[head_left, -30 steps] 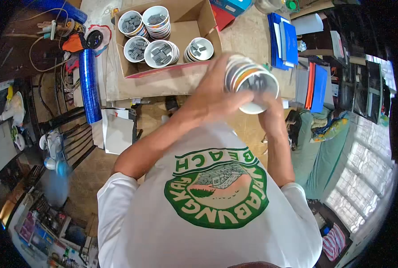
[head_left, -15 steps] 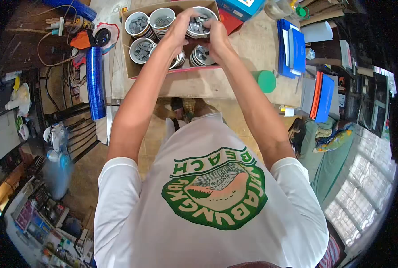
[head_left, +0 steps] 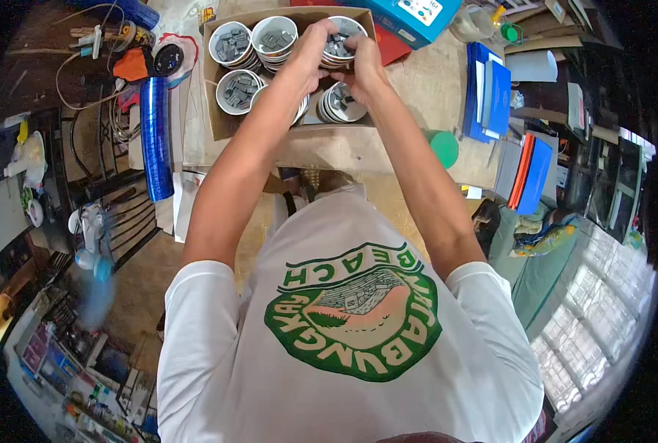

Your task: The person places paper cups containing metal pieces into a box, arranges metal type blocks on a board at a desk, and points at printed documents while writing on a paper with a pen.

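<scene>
My left hand [head_left: 310, 50] and my right hand [head_left: 364, 68] both grip a stack of paper cups [head_left: 340, 46], its top cup filled with small grey pieces, inside the back right part of an open cardboard box [head_left: 222, 129]. More cup stacks with grey pieces stand in the box: one at the back left [head_left: 231, 43], one at the back middle [head_left: 273, 33], one at the front left [head_left: 236, 90], and a nearly empty one at the front right [head_left: 341, 105]. My left forearm hides part of another stack.
A blue foil roll [head_left: 154, 139] lies left of the box, with cables and tools [head_left: 115, 44] behind it. A teal box [head_left: 417, 15], blue folders [head_left: 489, 88], a green cylinder [head_left: 443, 146] and orange and blue binders [head_left: 529, 171] are on the right.
A second ago I held the cup stack close to my chest. Both hands have carried it forward and down into the box's back right corner.
</scene>
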Demonstrator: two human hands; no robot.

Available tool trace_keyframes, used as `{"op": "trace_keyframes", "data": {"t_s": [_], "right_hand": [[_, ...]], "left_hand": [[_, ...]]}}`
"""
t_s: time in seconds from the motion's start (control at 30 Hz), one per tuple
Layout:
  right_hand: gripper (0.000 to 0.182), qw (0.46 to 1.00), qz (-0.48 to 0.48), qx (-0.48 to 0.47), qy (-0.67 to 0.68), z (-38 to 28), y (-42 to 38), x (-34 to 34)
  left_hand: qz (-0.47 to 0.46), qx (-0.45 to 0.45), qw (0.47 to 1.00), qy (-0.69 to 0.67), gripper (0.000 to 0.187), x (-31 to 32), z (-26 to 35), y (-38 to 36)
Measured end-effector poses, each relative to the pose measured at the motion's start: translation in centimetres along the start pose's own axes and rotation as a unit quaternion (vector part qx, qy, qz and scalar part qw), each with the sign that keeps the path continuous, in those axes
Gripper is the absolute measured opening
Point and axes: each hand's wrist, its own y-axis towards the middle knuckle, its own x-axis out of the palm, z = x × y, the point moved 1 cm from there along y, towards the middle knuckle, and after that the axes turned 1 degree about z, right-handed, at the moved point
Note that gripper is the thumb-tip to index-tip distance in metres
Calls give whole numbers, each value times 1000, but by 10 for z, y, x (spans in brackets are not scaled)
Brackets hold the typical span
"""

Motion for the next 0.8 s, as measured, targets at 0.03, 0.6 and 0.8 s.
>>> {"op": "trace_keyframes", "data": {"t_s": [0.03, 0.6, 0.8], "right_hand": [[44, 1000, 0, 0, 5, 3, -2, -3], [68, 903, -159, -243, -316, -62, -209, 21], [64, 843, -312, -309, -310, -81, -217, -3]], "left_hand": [[11, -8, 1000, 0, 35, -2, -3, 1], [-73, 197, 968, -140, 52, -44, 7, -201], [-23, 196, 956, -216, 86, -57, -10, -253]]}}
